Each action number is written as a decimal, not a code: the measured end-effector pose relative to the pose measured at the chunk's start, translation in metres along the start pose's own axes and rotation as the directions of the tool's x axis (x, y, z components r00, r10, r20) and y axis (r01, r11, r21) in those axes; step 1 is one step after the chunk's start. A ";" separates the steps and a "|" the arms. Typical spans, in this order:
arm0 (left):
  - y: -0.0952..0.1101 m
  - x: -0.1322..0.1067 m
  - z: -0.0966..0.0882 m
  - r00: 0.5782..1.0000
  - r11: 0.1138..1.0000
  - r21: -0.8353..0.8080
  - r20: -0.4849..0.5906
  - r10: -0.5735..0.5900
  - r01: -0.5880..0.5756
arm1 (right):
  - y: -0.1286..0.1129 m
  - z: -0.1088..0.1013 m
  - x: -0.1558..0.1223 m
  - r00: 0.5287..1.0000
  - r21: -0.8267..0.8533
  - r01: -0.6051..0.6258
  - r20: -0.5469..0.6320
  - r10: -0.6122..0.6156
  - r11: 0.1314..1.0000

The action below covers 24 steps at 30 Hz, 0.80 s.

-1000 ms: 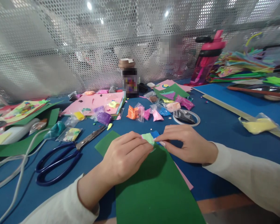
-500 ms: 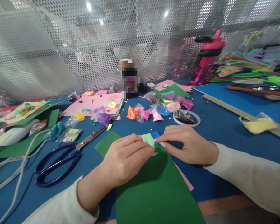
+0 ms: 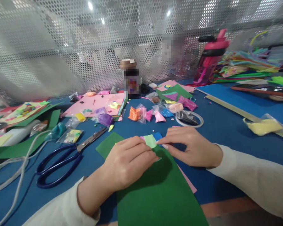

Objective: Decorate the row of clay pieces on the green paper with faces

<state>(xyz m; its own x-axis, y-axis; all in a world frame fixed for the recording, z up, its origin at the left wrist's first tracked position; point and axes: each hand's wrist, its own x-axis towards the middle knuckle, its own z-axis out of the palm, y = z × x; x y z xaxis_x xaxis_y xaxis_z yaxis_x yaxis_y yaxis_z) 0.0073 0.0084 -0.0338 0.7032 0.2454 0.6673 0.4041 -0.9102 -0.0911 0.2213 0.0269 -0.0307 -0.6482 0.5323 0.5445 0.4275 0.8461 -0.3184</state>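
Across the lower middle lies a sheet of green paper [image 3: 155,194], with pink paper [image 3: 187,179] showing beneath its right edge. Near its far edge is a thin pale green piece [image 3: 150,141], flat like clay or paper, between my hands. Blue [image 3: 158,137] and pink bits show beside it. My left hand [image 3: 129,160] rests over the sheet, fingers bent and together; its fingertips are partly hidden, so what they hold is unclear. My right hand [image 3: 188,146] pinches with thumb and forefinger at the right edge of the pale green piece.
Blue-handled scissors [image 3: 58,166] lie slightly open at left, near a white cable [image 3: 25,160]. Farther back are several clay packets [image 3: 136,113], a tape roll [image 3: 201,121] and a lidded cup [image 3: 128,64]. A pink bottle [image 3: 211,59] stands before the perforated metal screen [image 3: 68,47].
My left hand has rolled slightly and its fingers have shifted over the pale green piece. The right hand keeps its pinch almost in place. The view has moved very little.
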 end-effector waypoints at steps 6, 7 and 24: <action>-0.003 -0.001 0.001 1.000 1.000 -0.008 0.014 0.012 -0.012 | 0.000 0.000 0.001 1.000 -0.001 0.001 0.006 -0.001 1.000; -0.003 -0.001 0.001 1.000 1.000 -0.006 0.017 0.016 -0.016 | 0.000 0.001 0.001 1.000 -0.004 0.002 0.004 -0.002 1.000; 0.000 0.000 0.002 1.000 0.999 -0.023 0.021 -0.023 0.024 | -0.001 0.000 -0.001 1.000 -0.016 -0.007 0.011 0.007 1.000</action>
<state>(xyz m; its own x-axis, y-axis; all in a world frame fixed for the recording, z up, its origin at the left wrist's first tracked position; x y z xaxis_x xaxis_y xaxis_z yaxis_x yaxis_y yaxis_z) 0.0083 0.0095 -0.0353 0.7057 0.2732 0.6537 0.4067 -0.9117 -0.0580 0.2215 0.0254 -0.0306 -0.6516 0.5388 0.5340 0.4424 0.8417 -0.3095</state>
